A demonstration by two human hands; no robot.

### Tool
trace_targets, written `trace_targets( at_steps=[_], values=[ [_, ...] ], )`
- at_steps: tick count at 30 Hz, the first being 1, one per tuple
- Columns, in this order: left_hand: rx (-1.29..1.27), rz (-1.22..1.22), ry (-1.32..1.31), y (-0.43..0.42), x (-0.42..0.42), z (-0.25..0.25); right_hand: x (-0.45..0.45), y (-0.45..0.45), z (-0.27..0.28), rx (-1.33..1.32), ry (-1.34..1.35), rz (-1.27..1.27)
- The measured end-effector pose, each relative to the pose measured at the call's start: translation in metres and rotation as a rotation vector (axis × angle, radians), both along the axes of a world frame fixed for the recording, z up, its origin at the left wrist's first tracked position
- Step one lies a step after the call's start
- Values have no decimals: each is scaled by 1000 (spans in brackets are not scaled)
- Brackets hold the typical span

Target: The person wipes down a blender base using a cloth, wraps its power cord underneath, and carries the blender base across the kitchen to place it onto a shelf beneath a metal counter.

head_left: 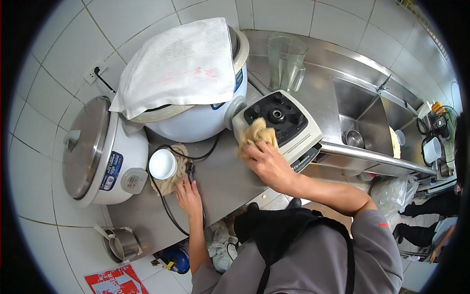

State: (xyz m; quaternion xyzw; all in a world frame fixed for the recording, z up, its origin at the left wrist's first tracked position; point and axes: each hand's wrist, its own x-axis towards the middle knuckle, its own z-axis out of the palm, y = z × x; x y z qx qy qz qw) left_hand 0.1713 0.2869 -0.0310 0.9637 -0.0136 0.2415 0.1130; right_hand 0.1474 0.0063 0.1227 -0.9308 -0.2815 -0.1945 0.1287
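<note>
My right hand (267, 164) is closed on a yellowish cloth (258, 138), pressed against the near left corner of the blender base (298, 132). The base is off-white with a black top. My left hand (188, 196) rests on the steel counter (227, 171) with fingers apart, beside the black cord and its plug (190, 169). Just beyond it, a white bowl (163, 164) sits on a crumpled beige cloth (181, 152). The clear blender jar (285, 61) stands behind the base.
A large cooker (196, 122) draped with a white towel (181, 63) stands at the back, another lidded cooker (122, 157) at left. A metal pot (128, 243) is lower left. At right are the sinks (364, 115) and their front rail (377, 157). Another person's dark legs (421, 220) show far right.
</note>
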Motion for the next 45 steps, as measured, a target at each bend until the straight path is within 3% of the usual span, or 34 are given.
trace_targets(
  at_steps=[2, 5, 7, 8, 10, 13, 17, 21, 22, 23, 26, 29, 30, 33, 35, 37, 40, 43, 45],
  values=[
    [23, -26, -71, -5, 1, -9, -8, -12, 21, 88, -16, 63],
    [5, -63, -116, -11, -4, -20, -9, -53, 47, 192, -95, -89],
    [-39, -71, -129, -16, -5, -20, -13, -77, 13, 258, -11, -186],
    [-55, -56, -142, -20, -6, -16, -16, -91, 3, 183, -89, -170],
    [-86, -22, -161, -27, -18, 4, -25, -119, 11, 167, 23, -261],
    [-294, -20, -191, -46, -38, 44, -26, -139, 31, 251, 7, -388],
    [-505, -197, -117, -91, -48, 80, -7, -108, 7, -19, -149, -100],
    [-631, -344, -6, -128, -52, 94, -13, -145, 17, 123, -26, -237],
    [-666, -362, 22, -137, -50, 94, -6, -151, 25, 207, -7, -358],
    [-700, -376, 60, -143, -51, 94, 1, -153, 34, 452, 84, -339],
    [-685, -460, 181, -164, -42, 99, 36, -146, 6, 430, 89, -69],
    [-678, -502, 204, -163, -35, 106, 42, -186, -6, 207, 12, -114],
    [-686, -480, 212, -158, -37, 104, 44, -205, -1, 244, 275, -283],
    [-665, -443, 221, -151, -31, 95, 63, -207, 33, 536, 300, -362],
    [-645, -434, 264, -152, -33, 92, 83, -178, 41, 680, 334, -19],
    [-638, -443, 286, -155, -35, 92, 113, -158, 25, 565, 657, 68],
    [-615, -447, 312, -152, -34, 88, 135, -155, 20, 477, 530, 275],
    [-555, -431, 350, -155, -42, 86, 128, -141, 31, 212, 295, 119],
    [-516, -426, 358, -159, -44, 93, 125, -128, 28, 245, 233, 37]
  ],
)
